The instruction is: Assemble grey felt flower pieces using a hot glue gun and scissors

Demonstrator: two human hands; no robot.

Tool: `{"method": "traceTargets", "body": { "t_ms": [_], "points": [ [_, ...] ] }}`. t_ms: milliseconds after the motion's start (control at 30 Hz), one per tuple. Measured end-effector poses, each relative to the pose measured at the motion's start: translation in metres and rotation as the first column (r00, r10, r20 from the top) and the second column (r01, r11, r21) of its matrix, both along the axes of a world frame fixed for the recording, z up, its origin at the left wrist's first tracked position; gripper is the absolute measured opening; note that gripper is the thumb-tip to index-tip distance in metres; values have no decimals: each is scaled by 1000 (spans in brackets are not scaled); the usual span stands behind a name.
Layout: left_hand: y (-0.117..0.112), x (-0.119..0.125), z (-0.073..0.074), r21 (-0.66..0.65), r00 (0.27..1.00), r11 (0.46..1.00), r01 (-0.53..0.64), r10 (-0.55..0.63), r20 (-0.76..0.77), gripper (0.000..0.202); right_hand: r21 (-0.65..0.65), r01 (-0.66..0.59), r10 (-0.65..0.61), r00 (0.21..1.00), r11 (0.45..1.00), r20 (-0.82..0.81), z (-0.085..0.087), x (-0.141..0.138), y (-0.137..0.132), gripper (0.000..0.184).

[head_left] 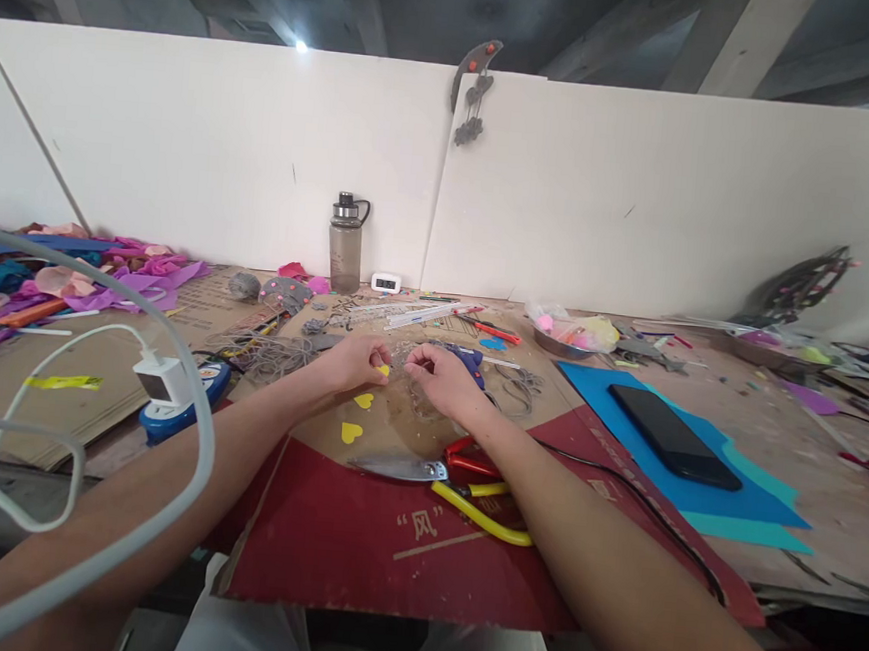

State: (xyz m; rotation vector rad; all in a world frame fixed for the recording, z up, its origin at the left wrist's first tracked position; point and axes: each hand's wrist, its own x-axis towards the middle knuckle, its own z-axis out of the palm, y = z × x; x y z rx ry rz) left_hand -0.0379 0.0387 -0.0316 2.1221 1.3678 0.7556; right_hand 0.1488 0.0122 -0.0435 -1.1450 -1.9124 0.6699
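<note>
My left hand is pinched, with a small yellow heart cutout, partly covered, at its fingertips. Facing it across a narrow gap, my right hand has its fingers pressed together; anything between them is too small to make out. Two more yellow hearts, one nearer and one farther, lie on the cardboard below my left hand. Scissors with red and yellow handles rest under my right forearm. Just beyond my right hand is a blue glue gun, partly hidden.
Grey cord lies in a tangle left of my hands. A bottle stands by the white panel. At right, a black phone rests on blue sheets. A white cable loops across the left foreground, near a charger.
</note>
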Motion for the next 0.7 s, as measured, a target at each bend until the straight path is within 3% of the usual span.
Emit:
{"method": "traceTargets", "body": {
  "t_ms": [200, 400, 533, 700],
  "points": [
    [1, 1, -4, 21, 995, 995, 98, -98, 13, 24, -29, 11, -10, 1000, 1000, 28, -5, -2, 2, 9],
    [-2, 10, -1, -35, 960, 983, 178, -166, 224, 35, -36, -9, 8, 1000, 999, -30, -4, -2, 2, 9],
    [-10, 14, 6, -73, 926, 989, 131, -96, 366, 40, 18, 18, -16, 995, 1000, -96, -3, -1, 4, 10],
    [-15, 13, 10, -226, 920, 968, 113, -17, 391, 29, 32, 45, -40, 989, 998, -142, 1, 1, 4, 9]
  ]
}}
